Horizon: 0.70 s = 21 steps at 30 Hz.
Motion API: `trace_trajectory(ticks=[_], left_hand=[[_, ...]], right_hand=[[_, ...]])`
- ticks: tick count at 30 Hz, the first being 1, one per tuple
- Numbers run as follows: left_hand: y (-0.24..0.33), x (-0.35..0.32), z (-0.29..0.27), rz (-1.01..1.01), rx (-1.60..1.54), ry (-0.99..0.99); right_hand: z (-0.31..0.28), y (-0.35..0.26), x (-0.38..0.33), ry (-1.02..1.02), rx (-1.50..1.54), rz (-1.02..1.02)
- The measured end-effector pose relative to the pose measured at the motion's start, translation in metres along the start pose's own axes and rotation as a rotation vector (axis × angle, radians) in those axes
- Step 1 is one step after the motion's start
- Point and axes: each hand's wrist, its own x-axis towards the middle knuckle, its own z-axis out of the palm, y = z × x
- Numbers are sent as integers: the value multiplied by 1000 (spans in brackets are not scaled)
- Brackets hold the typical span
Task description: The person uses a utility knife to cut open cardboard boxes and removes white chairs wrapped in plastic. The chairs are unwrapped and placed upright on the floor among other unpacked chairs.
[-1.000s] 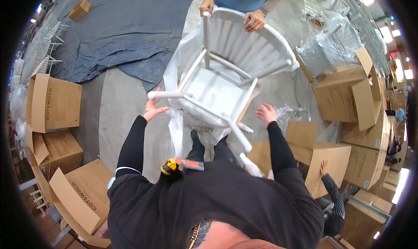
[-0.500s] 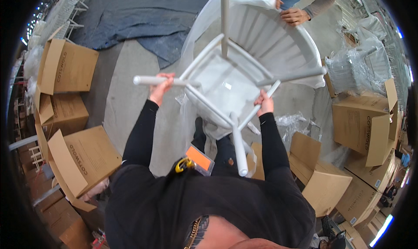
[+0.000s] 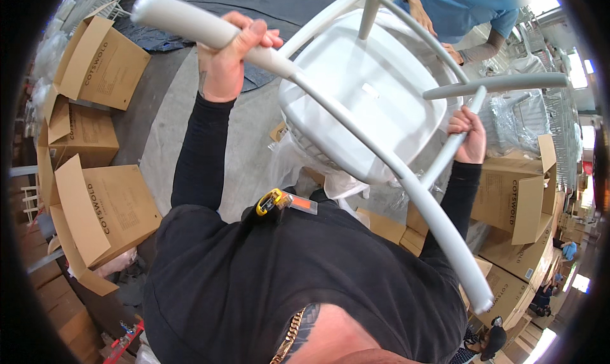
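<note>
A white chair [image 3: 372,87] is lifted upside down in front of me, its legs pointing toward the camera. My left hand [image 3: 230,57] is shut on one chair leg [image 3: 190,22] at the upper left. My right hand [image 3: 469,135] grips another leg [image 3: 454,144] at the right. A third leg [image 3: 445,230] runs down toward the lower right. Clear plastic wrap [image 3: 337,186] hangs under the seat. A yellow and orange utility knife [image 3: 279,202] is clipped at my chest.
Another person in a blue shirt [image 3: 467,8] stands beyond the chair, hands near its far side. Open cardboard boxes [image 3: 105,205] line the left; more boxes [image 3: 515,192] are stacked at right. Dark blankets [image 3: 273,1] cover the floor ahead.
I have raised the chair higher and closer to the camera. Both hands have kept hold of its legs, and the legs now loom large across the view.
</note>
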Motion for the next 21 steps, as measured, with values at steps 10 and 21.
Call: trace_trajectory(ticks=[10,21], left_hand=[[142,-5,-22,367,-261,-131],[237,-77,-39,325,139,-179]], right_hand=[[124,-18,-103,-523,-93,-260],[134,40,-59,-680,98,-93]])
